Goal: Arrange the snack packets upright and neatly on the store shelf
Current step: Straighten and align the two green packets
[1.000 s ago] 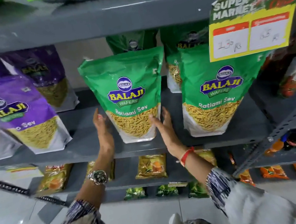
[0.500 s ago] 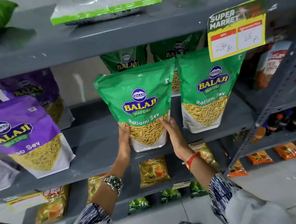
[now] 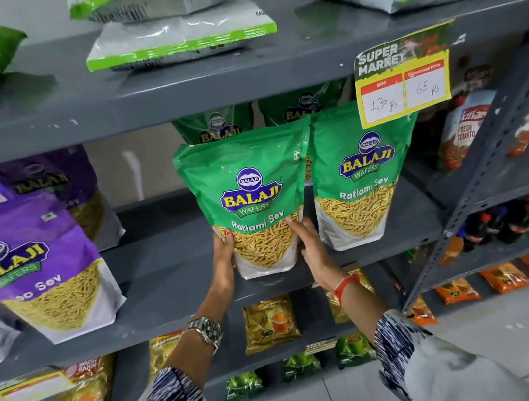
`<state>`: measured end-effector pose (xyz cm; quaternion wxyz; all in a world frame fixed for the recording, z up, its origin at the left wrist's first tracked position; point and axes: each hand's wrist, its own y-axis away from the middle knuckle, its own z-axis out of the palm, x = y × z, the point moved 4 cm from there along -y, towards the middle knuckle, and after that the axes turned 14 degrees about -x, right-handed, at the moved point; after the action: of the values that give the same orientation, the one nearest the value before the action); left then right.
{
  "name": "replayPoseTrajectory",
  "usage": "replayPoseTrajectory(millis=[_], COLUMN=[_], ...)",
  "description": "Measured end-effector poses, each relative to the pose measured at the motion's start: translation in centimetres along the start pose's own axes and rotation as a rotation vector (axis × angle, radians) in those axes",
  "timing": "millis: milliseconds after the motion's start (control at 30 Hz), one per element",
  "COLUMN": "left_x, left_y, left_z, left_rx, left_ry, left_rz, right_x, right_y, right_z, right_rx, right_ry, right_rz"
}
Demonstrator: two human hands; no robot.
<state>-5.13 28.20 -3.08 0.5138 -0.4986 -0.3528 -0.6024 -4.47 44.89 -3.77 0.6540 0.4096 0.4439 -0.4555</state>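
Note:
A green Balaji Ratlami Sev packet (image 3: 249, 189) stands upright on the grey middle shelf (image 3: 165, 285). My left hand (image 3: 223, 255) grips its lower left side and my right hand (image 3: 308, 245) grips its lower right side. A second green Ratlami Sev packet (image 3: 360, 171) stands upright right beside it, and the two touch at the top. Two more green packets (image 3: 216, 126) stand behind them, mostly hidden. Purple Balaji Sev packets (image 3: 29, 268) lean at the left of the same shelf.
A yellow price tag (image 3: 406, 84) hangs from the upper shelf edge, over the right packet's top. Flat-lying packets (image 3: 180, 37) fill the top shelf. Small yellow packets (image 3: 270, 324) sit on the lower shelf. A slanted metal upright (image 3: 481, 176) and ketchup pouches (image 3: 466, 130) are at right.
Both hands have closed on the green packet's lower sides and shifted it right, up against the second green packet. The view has tilted upward.

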Motion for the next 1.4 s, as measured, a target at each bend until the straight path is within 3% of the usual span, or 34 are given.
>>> replayPoseTrajectory(millis=[667, 767, 833, 900, 1000, 1067, 1167, 1300, 1400], left_x=[-0.9, -0.4, -0.5, -0.8, -1.8, -3.0, -4.8, -5.7, -5.9], left_y=[-0.6, 1.2, 3.0, 4.4, 5.1, 4.6, 2.5, -1.0, -2.3], left_z=[-1.3, -0.6, 0.1, 1.5, 5.5, 8.9, 13.1, 16.0, 16.5], left_rx=[0.13, 0.305, 0.471, 0.53, 0.295, 0.048, -0.16, -0.236, -0.258], left_ry=[-0.02, -0.054, -0.178, -0.262, -0.388, -0.48, -0.393, -0.186, -0.15], left_rz=[0.048, 0.154, 0.238, 0.291, 0.338, 0.286, 0.084, -0.197, -0.239], right_x=[-0.2, -0.4, -0.2, 0.2, -0.1, -0.9, -1.8, -2.3, -2.4], right_y=[-0.6, 0.5, 2.5, 4.9, 6.8, 6.5, 5.1, 3.8, 3.2], right_z=[0.4, -0.6, -2.0, -4.2, -8.5, -10.9, -13.5, -15.6, -15.4], right_rx=[-0.054, 0.032, 0.18, 0.378, 0.667, 0.739, 0.717, 0.596, 0.443], right_ry=[0.004, 0.01, 0.031, -0.039, -0.123, -0.085, -0.039, 0.091, 0.077], right_rz=[-0.041, -0.134, -0.229, -0.322, -0.367, -0.346, -0.301, -0.205, -0.204])
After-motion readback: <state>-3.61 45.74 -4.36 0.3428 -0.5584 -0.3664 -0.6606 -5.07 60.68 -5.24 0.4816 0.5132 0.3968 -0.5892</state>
